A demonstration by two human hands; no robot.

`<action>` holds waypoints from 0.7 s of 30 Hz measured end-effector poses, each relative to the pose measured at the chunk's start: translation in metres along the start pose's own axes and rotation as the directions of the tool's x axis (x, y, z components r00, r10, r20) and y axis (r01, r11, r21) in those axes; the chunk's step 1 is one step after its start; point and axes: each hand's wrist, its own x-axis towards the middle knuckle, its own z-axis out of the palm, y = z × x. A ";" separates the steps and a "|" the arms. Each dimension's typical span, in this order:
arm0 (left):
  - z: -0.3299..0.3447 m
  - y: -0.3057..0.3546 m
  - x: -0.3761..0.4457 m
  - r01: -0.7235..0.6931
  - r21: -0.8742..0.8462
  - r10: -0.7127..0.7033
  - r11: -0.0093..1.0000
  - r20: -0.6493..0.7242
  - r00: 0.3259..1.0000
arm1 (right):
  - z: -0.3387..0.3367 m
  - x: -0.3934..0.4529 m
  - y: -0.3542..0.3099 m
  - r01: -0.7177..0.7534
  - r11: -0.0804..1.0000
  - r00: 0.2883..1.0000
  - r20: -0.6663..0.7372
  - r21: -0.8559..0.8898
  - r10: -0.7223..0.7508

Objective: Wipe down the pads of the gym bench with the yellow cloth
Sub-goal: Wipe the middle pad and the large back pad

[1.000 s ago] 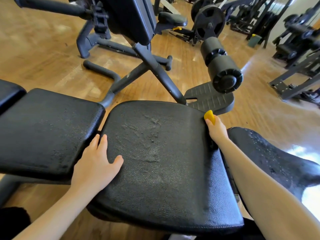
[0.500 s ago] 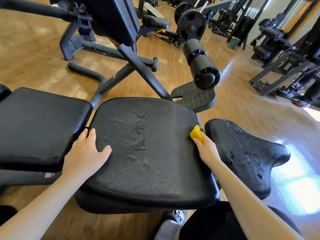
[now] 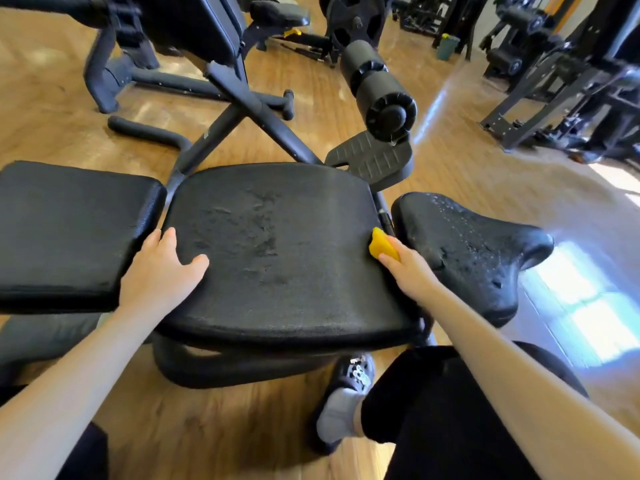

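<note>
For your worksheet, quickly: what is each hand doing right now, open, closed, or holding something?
Left hand: open, flat on the middle pad, holding nothing.
Right hand: closed on the yellow cloth at that pad's right edge.

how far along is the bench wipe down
Nothing looks finished. In hand: the right hand presses the yellow cloth on the right edge of the middle pad, whose centre shows wet smears, while the left hand rests flat on its left edge. Left: the right pad, covered in droplets. Whether the left pad is wiped, I cannot tell.
</note>
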 end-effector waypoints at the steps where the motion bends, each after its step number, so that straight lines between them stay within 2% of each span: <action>1: 0.000 -0.001 0.000 -0.009 -0.003 0.009 1.000 0.008 1.000 | 0.000 0.002 -0.001 0.002 1.000 1.000 0.002 0.016 -0.002; 4: -0.001 -0.003 -0.002 -0.040 0.018 0.038 0.999 0.060 0.997 | 0.003 -0.012 0.002 -0.018 0.999 0.999 -0.025 0.038 0.019; 8: -0.003 -0.004 -0.004 -0.095 0.051 0.090 0.994 0.103 0.991 | 0.002 -0.069 0.013 0.108 0.993 0.994 0.006 -0.051 -0.108; 11: -0.004 -0.003 -0.005 -0.126 0.072 0.120 0.989 0.086 0.989 | 0.005 -0.099 0.015 0.179 0.983 0.983 -0.030 -0.032 -0.180; 16: -0.005 0.004 -0.026 -0.271 0.143 0.263 0.952 0.073 0.962 | 0.013 -0.110 -0.002 0.181 0.980 0.974 -0.123 -0.084 -0.190; 18: -0.003 0.007 -0.042 -0.357 0.178 0.346 0.917 0.089 0.934 | 0.022 -0.115 -0.014 0.265 0.947 0.948 -0.132 -0.184 -0.291; 21: -0.002 0.011 -0.060 -0.428 0.169 0.411 0.888 0.127 0.903 | 0.054 -0.118 -0.049 0.483 0.819 0.866 0.031 -0.311 -0.499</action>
